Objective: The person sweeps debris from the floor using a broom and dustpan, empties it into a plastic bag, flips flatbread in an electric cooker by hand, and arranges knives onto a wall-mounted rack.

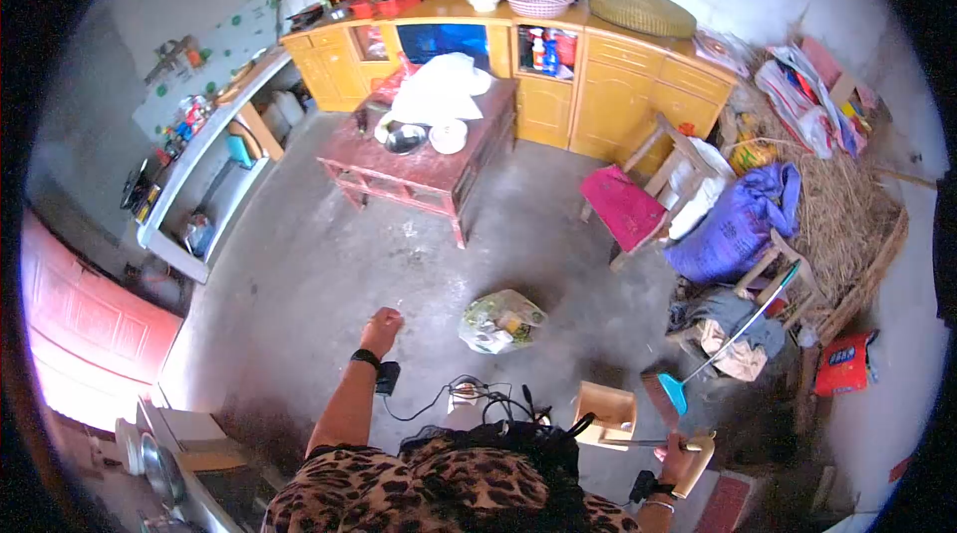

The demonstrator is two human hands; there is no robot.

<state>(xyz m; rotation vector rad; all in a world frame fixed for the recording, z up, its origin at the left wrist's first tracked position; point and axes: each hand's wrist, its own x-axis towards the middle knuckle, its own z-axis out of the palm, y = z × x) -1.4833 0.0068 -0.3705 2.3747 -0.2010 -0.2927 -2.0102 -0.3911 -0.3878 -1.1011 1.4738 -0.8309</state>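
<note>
My right hand (678, 455) has its fingers closed on the thin handle of a tan, box-shaped dustpan (604, 411), which sits to the right of the clear plastic bag (501, 322) and nearer me. My left hand (382, 331), left of the bag, is curled in, seemingly bare. The teal-headed broom (670, 394), farther right, is in neither hand. I can't read the print on the purple woven sack (733, 226) or red packet (843, 363), both right of the bag.

Red desk (424, 170): supports white plastic bag (439, 89) and white bowl (448, 137). Yellow cabinet (543, 109), behind desk: carries pink basket (539, 1) and woven tray (641, 11). Chair (646, 146): magenta cloth (623, 206) on seat. Purple sack (736, 224): located beside straw pile (837, 209).
</note>
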